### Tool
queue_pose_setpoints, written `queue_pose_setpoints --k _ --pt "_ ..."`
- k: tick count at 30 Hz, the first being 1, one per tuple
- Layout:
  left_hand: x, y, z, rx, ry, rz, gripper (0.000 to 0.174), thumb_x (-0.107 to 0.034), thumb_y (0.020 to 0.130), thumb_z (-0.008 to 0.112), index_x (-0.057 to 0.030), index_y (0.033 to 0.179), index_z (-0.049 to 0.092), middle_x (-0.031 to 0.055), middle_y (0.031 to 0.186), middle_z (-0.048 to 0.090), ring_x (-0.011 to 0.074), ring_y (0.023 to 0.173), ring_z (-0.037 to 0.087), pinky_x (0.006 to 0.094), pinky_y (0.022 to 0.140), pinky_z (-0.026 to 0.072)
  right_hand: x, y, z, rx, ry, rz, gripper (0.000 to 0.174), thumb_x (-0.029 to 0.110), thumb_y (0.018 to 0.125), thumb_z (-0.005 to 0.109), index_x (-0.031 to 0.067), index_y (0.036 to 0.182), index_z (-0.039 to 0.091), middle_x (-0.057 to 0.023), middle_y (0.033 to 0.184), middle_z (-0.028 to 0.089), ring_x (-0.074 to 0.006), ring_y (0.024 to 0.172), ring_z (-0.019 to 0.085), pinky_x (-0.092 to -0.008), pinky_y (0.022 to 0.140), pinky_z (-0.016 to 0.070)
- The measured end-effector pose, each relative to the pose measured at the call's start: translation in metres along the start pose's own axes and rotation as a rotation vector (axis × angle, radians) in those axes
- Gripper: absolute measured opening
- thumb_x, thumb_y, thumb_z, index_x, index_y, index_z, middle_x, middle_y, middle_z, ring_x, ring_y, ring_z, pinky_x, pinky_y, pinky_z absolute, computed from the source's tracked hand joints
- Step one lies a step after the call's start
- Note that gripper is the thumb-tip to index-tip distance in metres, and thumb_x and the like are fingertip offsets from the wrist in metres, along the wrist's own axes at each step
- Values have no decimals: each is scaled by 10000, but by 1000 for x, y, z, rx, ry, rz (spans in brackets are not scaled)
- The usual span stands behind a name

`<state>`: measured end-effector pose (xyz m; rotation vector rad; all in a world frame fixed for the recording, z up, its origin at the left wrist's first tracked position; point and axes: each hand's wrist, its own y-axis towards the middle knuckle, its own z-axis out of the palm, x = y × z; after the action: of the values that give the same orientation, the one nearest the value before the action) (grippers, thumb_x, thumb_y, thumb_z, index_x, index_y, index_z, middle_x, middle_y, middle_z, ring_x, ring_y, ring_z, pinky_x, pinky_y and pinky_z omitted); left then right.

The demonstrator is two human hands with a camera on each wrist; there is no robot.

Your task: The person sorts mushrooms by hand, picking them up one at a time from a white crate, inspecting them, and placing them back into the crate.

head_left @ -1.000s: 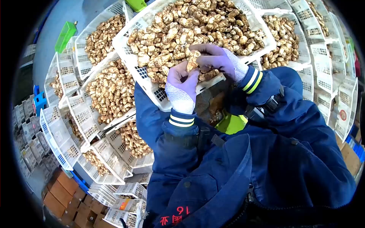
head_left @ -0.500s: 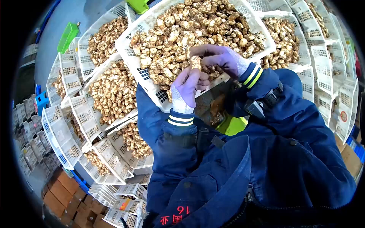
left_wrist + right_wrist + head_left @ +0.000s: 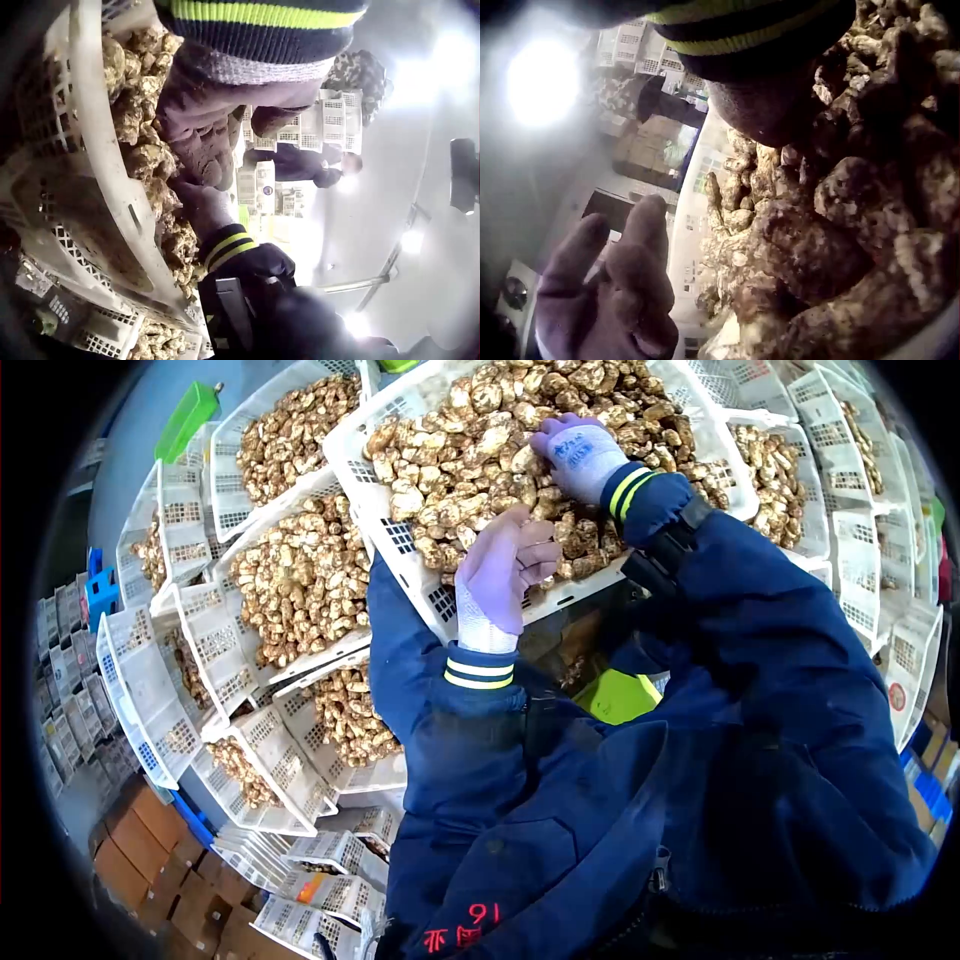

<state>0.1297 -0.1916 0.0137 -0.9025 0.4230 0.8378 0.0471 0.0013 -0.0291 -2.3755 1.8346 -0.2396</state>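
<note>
My right hand (image 3: 578, 452) digs into the mushrooms (image 3: 470, 450) heaped in the far white crate (image 3: 398, 538); I cannot tell its grip. My left hand (image 3: 505, 565) hovers, loosely curled and empty, over the crate's near edge.

A: Is anything reading clearly?
B: A red "16" is showing on the blue jacket (image 3: 560, 840), above red characters I'm failing to read. Blue print on the right hand (image 3: 578, 455) is blurring.
</note>
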Motion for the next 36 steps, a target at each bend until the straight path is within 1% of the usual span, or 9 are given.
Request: queue_pose_setpoints --k 2,7,9,14,19,21,26,30,36 --pt "4 3 -3 35 14 14 420 -237 975 503 47 1281 459 176 1045 630 224 838 634 318 743 517 -15 -13 -1 -135 89 51 256 194 836 592 96 1067 640 -129 1046 642 -290 1024 607 -414 861 489" --pt "6 2 6 -15 197 282 448 -195 977 484 38 1352 408 195 1279 532 271 1090 582 375 892 502 -14 -59 -31 193 1595 245 320 183 848 674 20 1118 620 -79 945 661 -158 847 605 -288 763 500" --pt "5 3 7 121 213 407 467 -144 972 466 43 1388 368 195 1370 454 277 1160 536 361 961 458 -14 -71 -22 -180 1070 -612 328 145 848 691 25 1142 611 -57 997 652 -123 872 598 -300 775 508" --pt "3 3 -3 161 515 402 419 -34 941 479 62 1342 408 184 1266 514 239 1079 569 311 883 481 38 -103 -39 417 2182 253 239 238 934 596 1 925 629 -45 784 657 -119 709 633 -238 596 520" --pt "0 1 -7 -11 34 363 445 -53 885 574 32 1308 468 124 1016 626 210 914 624 309 791 532 4 -86 -40 -108 591 178 330 288 922 498 74 1117 655 -149 965 689 -274 887 674 -397 785 537" --pt "-9 -2 -11 -106 19 361 435 -67 899 575 22 1310 465 132 1027 628 239 937 632 322 784 550 -5 -67 -33 -235 548 135 307 207 882 496 119 1129 655 -153 1023 672 -310 940 654 -415 855 515" --pt "-15 4 -27 -1 -204 371 507 -88 920 551 -32 1389 366 144 1063 598 313 1024 620 421 845 565 23 -12 -7 240 104 -146 499 137 808 575 233 1297 559 -54 1257 577 -257 1220 499 -411 966 448" --pt "-13 3 -24 -5 -93 501 502 -95 896 575 -52 1369 412 139 1058 586 256 961 602 409 837 545 15 -9 -8 202 172 -63 316 185 760 663 146 1074 675 -92 1069 634 -272 1082 567 -404 940 445" --pt "-2 3 -18 -43 184 305 371 -195 888 645 20 1184 583 48 833 630 153 634 585 269 548 445 4 -50 -25 41 1264 185 308 224 863 687 42 1099 608 -66 991 667 -150 873 643 -292 780 529"
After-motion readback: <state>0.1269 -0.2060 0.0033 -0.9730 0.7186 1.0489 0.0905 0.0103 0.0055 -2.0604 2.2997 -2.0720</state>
